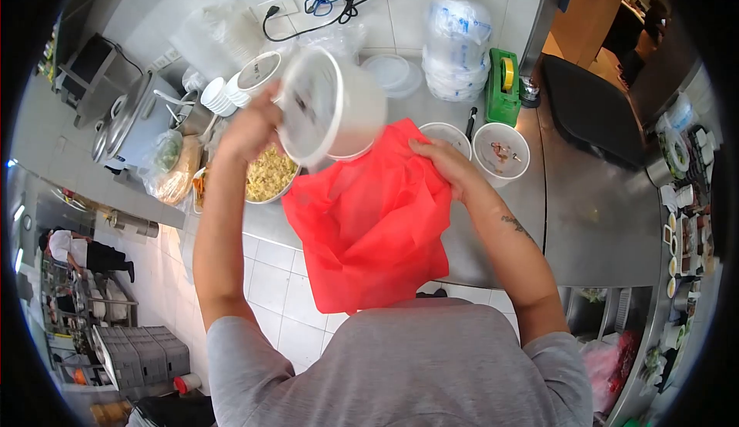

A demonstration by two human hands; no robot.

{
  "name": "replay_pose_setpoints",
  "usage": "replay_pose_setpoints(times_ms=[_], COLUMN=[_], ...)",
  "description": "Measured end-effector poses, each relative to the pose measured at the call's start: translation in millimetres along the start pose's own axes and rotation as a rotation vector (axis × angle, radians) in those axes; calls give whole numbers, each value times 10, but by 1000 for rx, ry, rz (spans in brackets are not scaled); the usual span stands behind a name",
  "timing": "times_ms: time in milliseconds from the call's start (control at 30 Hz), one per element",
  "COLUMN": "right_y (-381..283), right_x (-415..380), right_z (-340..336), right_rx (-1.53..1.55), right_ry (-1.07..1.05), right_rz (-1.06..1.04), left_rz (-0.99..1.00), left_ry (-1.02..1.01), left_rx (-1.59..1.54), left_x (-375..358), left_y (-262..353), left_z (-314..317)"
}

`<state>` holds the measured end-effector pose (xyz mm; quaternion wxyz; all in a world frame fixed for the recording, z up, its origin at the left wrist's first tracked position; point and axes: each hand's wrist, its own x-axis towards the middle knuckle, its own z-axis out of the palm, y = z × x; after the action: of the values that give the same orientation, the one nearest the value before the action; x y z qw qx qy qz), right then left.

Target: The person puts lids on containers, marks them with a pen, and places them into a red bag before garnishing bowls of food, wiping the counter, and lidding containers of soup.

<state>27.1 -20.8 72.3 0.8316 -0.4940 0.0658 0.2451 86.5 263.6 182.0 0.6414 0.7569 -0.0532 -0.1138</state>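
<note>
My left hand [255, 123] is closed on the rim side of a translucent lidded plastic tub [362, 108], which is tilted on its side with its lid to the left. The tub is just above a red cloth bag [369, 227], its lower edge at the bag's top. Gripping the bag's upper right edge is my right hand [445, 164], thumb on top. The bag hangs in folds in front of my body, and its inside is hidden. Close to my right hand stand a white tub [502, 152] with bits of food in it and another round tub [448, 133], partly hidden.
A bowl of yellow food [269, 177] sits by my left forearm. Along the back are wrapped stacked containers [457, 46], a green tape dispenser [504, 87], loose lids [392, 75] and a black marker [471, 121]. Another person [77, 250] stands far left.
</note>
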Motion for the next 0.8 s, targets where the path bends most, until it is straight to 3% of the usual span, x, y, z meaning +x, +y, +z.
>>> replay_pose_setpoints(times_ms=[67, 100, 167, 233, 300, 400, 433, 467, 500, 600, 633, 733, 800], right_y=[-157, -265, -493, -477, -530, -940, -1108, -1225, -1172, -478, -300, -519, -925], right_x=[-97, -131, -279, -277, -401, -746, -1047, -1336, -1492, -1379, -1349, -1392, -1448], right_z=[119, 164, 463, 872, 1224, 1020, 806, 529, 263, -139, -203, -56, -199], right_rx=[-44, -119, -258, -388, -588, -659, -508, -355, -402, -745, -882, -849, -521], right_ry=[40, 15, -84, -329, -517, -303, -263, -224, -145, 7, 58, 416, 470], right_rz=[-60, -129, -213, -323, -363, -808, -680, -556, -603, -725, -762, -821, -895], left_rz=[-95, -226, -283, -45, 70, 56, 46, -30, -113, -58, -383, -38, -36], left_ry=[-33, -215, -397, -300, -311, -495, -552, -481, -416, -494, -393, -381, -417], left_rx=[147, 226, 318, -87, -94, 497, 695, 808, 917, 904, 708, 740, 1021], left_x=[-211, -275, -461, -690, -779, -685, -687, -859, -1033, -771, -1058, -890, -793], left_y=[-386, -570, -775, -1054, -1222, -1308, -1325, -1005, -686, -1038, -401, -722, -684], left_z=[269, 327, 689, 1024, 1145, 933, 875, 942, 1010, 710, 1036, 1148, 1232])
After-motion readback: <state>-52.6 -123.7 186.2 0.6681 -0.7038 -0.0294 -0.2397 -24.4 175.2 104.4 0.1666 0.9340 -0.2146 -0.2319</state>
